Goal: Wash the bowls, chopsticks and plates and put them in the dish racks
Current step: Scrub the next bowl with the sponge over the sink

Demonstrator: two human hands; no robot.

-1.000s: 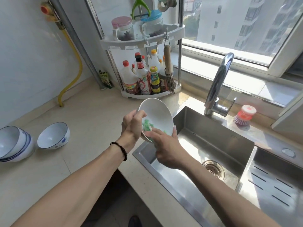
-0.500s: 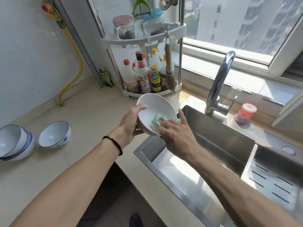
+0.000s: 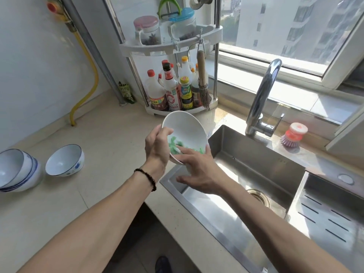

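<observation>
A white bowl (image 3: 187,128) is held tilted over the left end of the sink (image 3: 254,164), its opening facing me. My left hand (image 3: 156,146) grips its left rim, thumb inside. My right hand (image 3: 199,170) is at the bowl's lower edge. Its fingers reach over the rim and hold a green sponge (image 3: 174,144) against the inside wall, while the thumb lies below the bowl. On the counter at the left stand a single blue-patterned bowl (image 3: 65,160) and a stack of similar bowls (image 3: 18,170).
The faucet (image 3: 264,95) rises behind the sink, with no water running. A red-topped dish brush (image 3: 293,134) sits right of it. A slotted steel drain tray (image 3: 327,213) fills the sink's right part. A corner shelf of sauce bottles (image 3: 173,89) stands behind the bowl.
The bowl has tipped more upright toward me. My right hand and the sponge slid from the bowl's upper middle down to its lower rim. The left hand keeps its grip.
</observation>
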